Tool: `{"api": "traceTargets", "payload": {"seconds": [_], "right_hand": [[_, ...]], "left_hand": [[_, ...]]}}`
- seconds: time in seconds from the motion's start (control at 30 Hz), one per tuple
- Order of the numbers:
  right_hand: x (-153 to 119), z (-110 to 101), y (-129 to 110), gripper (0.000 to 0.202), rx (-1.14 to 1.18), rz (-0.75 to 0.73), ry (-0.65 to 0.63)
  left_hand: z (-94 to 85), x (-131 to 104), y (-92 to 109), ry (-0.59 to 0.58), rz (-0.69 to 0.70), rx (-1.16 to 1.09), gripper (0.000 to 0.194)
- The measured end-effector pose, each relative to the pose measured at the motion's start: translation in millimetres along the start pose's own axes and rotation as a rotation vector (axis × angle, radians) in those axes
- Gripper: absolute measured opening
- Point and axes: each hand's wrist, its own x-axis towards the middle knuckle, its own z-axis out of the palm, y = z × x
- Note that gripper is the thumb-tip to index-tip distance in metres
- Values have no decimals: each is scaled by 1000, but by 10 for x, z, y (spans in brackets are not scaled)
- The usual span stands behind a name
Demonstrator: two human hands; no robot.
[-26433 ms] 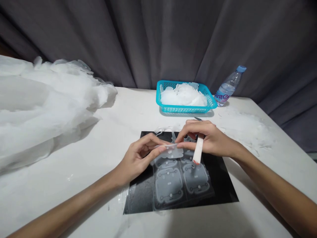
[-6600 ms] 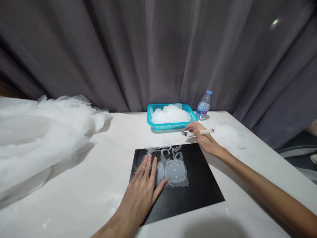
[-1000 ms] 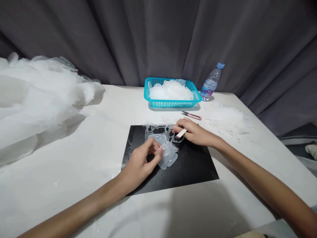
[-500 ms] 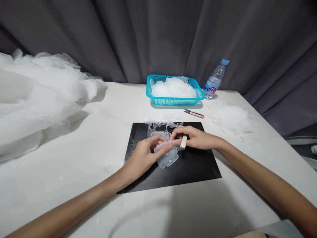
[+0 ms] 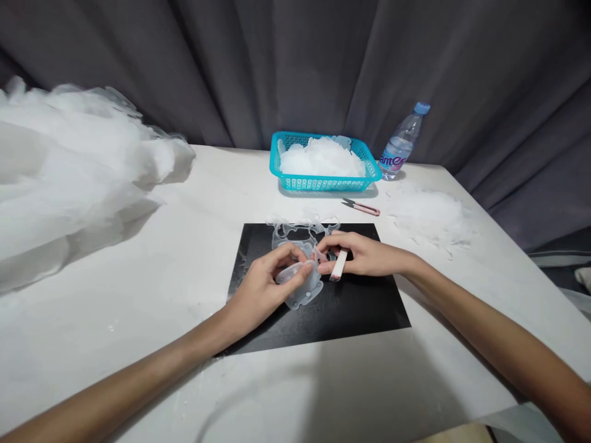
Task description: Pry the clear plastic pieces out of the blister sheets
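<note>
Over the black mat, my left hand pinches a translucent, rounded sheet piece between thumb and fingers. Small dots and wavy edges show on the part below the thumb. My right hand is at the piece's right edge, its thumb and fingertips closed on a thin pale strip. A white stick-like tool with a reddish end is also tucked in the right hand; its working tip is hidden. Loose cut-out translucent trimmings lie just behind both hands.
Behind the mat stands a turquoise basket of white translucent pieces, with a water bottle beside it. Pink-handled thread snips lie before the basket. A scrap heap sits right, a large white sheet pile left.
My left hand has shifted slightly left and turned the piece so more of its face shows. The tool in my right hand has tilted a little. The view has moved slightly.
</note>
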Motion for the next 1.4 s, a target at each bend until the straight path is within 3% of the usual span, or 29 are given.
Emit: {"api": "traceTargets", "payload": {"seconds": [0.3, 0.6, 0.77, 0.9, 1.03, 1.1, 1.27, 1.4], "right_hand": [[32, 99, -72, 12, 55, -54, 79], [41, 177, -102, 38, 167, 23, 142], [31, 158, -148, 35, 103, 8, 161], [25, 194, -85, 26, -7, -19, 130], [57, 248, 57, 12, -348, -79, 224], [67, 219, 107, 9, -410, -61, 267], [-20, -84, 99, 9, -375, 15, 266], [-154, -391, 52, 13, -404, 72, 203]], "left_hand": [[11, -4, -11, -4, -18, 40, 15], [10, -24, 6, 9, 20, 54, 21], [6, -38, 18, -9, 109, 105, 17], [16, -93, 6, 18, 265, 290, 12], [61, -213, -3, -3, 739, 620, 10], [78, -259, 11, 5, 820, 624, 15], [29, -243, 25, -80, 315, 190, 8], [-2, -188, -2, -9, 169, -31, 9]]}}
